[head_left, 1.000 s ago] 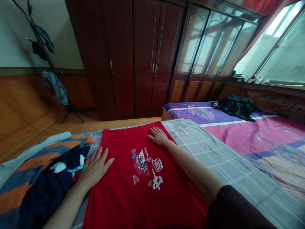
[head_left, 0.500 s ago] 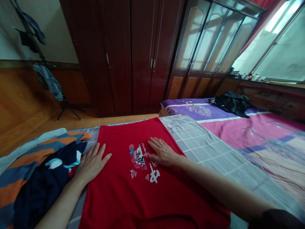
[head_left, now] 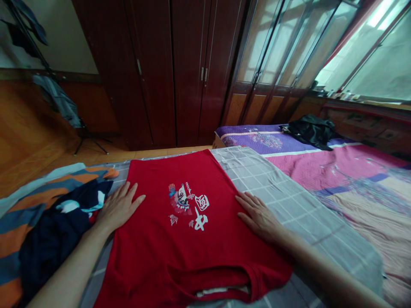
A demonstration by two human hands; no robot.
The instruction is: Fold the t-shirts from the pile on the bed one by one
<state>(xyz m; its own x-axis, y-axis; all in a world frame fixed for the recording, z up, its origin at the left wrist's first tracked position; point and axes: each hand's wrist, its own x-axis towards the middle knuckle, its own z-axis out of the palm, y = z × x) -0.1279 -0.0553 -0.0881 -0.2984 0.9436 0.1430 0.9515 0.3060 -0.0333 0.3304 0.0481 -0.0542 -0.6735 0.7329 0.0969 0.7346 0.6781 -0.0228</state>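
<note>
A red T-shirt with a printed figure and white characters lies spread out, its neckline toward me. My left hand rests flat on its left edge, fingers apart. On the right edge lies my right hand, palm down with the fingers stretched out. Neither hand grips the cloth. Under the shirt is a grey checked sheet. Beside my left forearm are a crumpled dark blue garment and an orange and grey striped cloth.
Dark red wardrobes stand at the back. On the right is a bed with a purple and pink cover and a black garment on it. A stand with hanging clothes is at the far left.
My right hand has moved from the print to the shirt's right edge, uncovering the white characters. More of the neckline shows. My left hand stays on the left edge.
</note>
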